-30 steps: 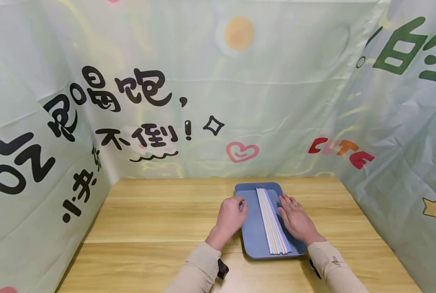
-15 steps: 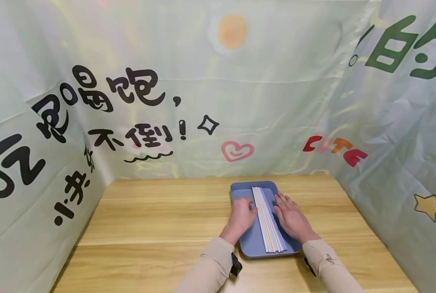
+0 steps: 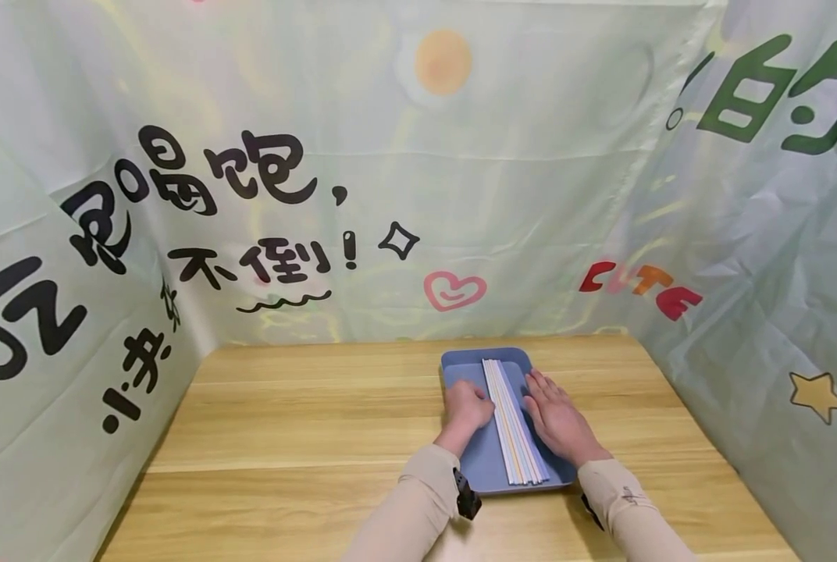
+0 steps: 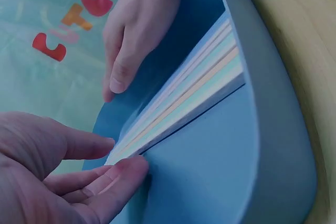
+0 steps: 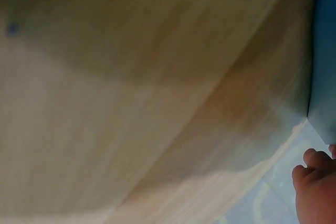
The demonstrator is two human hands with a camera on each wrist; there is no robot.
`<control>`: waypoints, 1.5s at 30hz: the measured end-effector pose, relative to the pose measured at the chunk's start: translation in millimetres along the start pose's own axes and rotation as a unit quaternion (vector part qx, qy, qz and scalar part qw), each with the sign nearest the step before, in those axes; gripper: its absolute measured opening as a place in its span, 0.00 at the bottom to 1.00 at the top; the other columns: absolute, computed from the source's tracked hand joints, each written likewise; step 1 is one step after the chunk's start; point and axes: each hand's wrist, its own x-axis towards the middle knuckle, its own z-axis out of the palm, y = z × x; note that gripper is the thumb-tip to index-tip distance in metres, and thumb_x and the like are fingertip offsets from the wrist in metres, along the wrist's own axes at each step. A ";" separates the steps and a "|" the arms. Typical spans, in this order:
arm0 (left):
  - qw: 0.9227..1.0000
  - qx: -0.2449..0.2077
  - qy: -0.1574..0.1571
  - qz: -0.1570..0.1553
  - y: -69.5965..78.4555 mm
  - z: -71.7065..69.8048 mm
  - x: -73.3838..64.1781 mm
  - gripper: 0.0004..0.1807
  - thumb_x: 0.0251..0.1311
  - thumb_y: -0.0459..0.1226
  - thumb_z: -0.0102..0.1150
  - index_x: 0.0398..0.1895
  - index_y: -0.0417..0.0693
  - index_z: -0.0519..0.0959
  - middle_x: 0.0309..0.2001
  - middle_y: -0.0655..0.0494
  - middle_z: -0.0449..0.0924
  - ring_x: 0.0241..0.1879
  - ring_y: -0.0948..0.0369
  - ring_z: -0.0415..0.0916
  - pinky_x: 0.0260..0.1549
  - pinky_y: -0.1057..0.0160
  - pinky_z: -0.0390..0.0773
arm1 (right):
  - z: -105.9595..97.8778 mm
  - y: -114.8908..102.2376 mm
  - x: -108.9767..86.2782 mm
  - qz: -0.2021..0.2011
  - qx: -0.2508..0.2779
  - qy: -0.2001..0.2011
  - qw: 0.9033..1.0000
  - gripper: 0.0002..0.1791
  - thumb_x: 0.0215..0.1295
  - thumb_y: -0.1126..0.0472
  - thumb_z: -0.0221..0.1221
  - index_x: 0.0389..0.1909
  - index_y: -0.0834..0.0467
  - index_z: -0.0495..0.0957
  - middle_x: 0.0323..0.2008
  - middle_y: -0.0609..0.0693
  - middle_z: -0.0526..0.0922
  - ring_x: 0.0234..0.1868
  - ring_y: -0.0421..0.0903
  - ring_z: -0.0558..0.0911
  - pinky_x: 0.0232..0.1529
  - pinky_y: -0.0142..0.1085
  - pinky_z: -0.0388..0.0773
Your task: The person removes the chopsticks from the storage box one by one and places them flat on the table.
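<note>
A bundle of long, thin pastel paper strips [image 3: 512, 425] lies lengthwise in a blue tray [image 3: 485, 472], fanned slightly wider at the near end. My left hand [image 3: 468, 407] is over the tray's left half, fingers bent, at the strips' left edge. In the left wrist view, the left hand's thumb and fingers [image 4: 123, 174] stand apart at the strips' edge; whether they touch it is hard to tell. My right hand [image 3: 559, 417] rests at the tray's right rim with fingers fairly straight. The right wrist view catches only part of that hand [image 5: 317, 190] beside the tray's wall [image 5: 325, 72].
The tray stands on a wooden table [image 3: 306, 421], right of its middle. Printed cloth walls [image 3: 531, 195] enclose the table at the back and both sides. Dark wrist cameras sit below both cuffs, the left one [image 3: 467, 493] near the tray's front edge.
My left hand has moved right, from the tray's left rim to the strips' left edge. The right hand keeps its place at the right rim. The head view has shifted slightly.
</note>
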 end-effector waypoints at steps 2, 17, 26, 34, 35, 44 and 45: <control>1.000 0.002 0.002 -0.014 -9.4 15.2 12.3 0.06 0.51 0.37 0.76 0.25 0.49 0.86 0.30 0.55 0.84 0.32 0.57 0.79 0.29 0.60 0.82 | 0.8 -0.1 0.3 0.005 0.001 -0.004 1.000 0.28 0.85 0.57 0.47 0.75 0.72 0.65 0.77 0.70 0.64 0.77 0.71 0.66 0.77 0.64 0.63; 0.999 -0.026 0.029 -0.026 11.9 -7.0 -7.4 0.10 0.53 0.33 0.77 0.20 0.48 0.83 0.19 0.56 0.79 0.24 0.58 0.77 0.24 0.63 0.80 | -0.9 -5.6 1.4 0.004 0.007 0.003 1.000 0.27 0.84 0.58 0.48 0.74 0.72 0.66 0.77 0.69 0.65 0.76 0.69 0.67 0.76 0.64 0.65; 0.998 -0.033 0.045 -0.002 13.4 -8.2 -10.8 0.11 0.51 0.32 0.80 0.24 0.44 0.82 0.24 0.54 0.78 0.29 0.58 0.75 0.29 0.62 0.79 | -0.9 -5.8 2.6 0.001 0.004 0.004 1.000 0.27 0.84 0.59 0.49 0.74 0.71 0.67 0.78 0.68 0.65 0.76 0.68 0.68 0.76 0.64 0.65; 0.998 -0.036 0.051 0.026 10.4 -6.5 -9.5 0.13 0.48 0.28 0.76 0.19 0.45 0.78 0.22 0.55 0.76 0.28 0.58 0.73 0.27 0.62 0.75 | 0.3 -4.1 1.3 -0.003 0.005 0.015 1.000 0.26 0.83 0.59 0.50 0.72 0.72 0.69 0.77 0.69 0.66 0.76 0.68 0.69 0.75 0.64 0.66; 0.998 -0.031 0.053 0.033 9.4 -5.4 -8.9 0.15 0.48 0.26 0.73 0.15 0.47 0.75 0.19 0.57 0.73 0.25 0.59 0.71 0.24 0.62 0.72 | 0.6 -4.0 1.1 -0.003 0.005 0.016 1.000 0.26 0.83 0.59 0.49 0.72 0.72 0.69 0.77 0.69 0.66 0.76 0.68 0.69 0.75 0.64 0.66; 0.998 -0.001 0.033 0.060 12.2 -4.8 -10.7 0.21 0.40 0.19 0.59 0.11 0.51 0.63 0.14 0.56 0.60 0.17 0.59 0.59 0.12 0.63 0.60 | -1.4 -4.0 -1.5 0.007 0.005 0.009 1.000 0.26 0.84 0.59 0.49 0.72 0.71 0.69 0.77 0.69 0.66 0.76 0.68 0.69 0.75 0.65 0.66; 0.998 0.002 0.023 0.052 13.7 -5.8 -11.2 0.19 0.41 0.19 0.59 0.12 0.49 0.65 0.15 0.54 0.63 0.17 0.58 0.60 0.12 0.63 0.62 | -1.4 -3.8 -1.8 0.007 0.004 0.009 1.000 0.26 0.84 0.59 0.49 0.72 0.71 0.69 0.77 0.69 0.66 0.76 0.68 0.69 0.75 0.65 0.66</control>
